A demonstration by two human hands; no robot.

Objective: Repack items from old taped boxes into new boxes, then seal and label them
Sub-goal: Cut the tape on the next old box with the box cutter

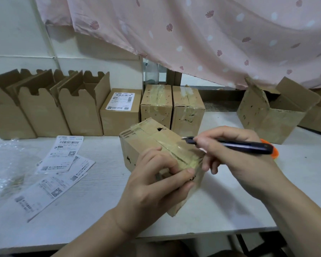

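Evidently opening step: left hand (157, 184) gripped old taped box (148, 140), right hand (232, 156) pinched box cutter (241, 145); next, slit tape (176, 151) steadily.

Matt brown cardboard box (152, 145) under glossy clear tape, matt black plastic cutter (235, 144) above it, printed paper labels (63, 164) left of it, crinkly clear plastic film (4, 164) beyond
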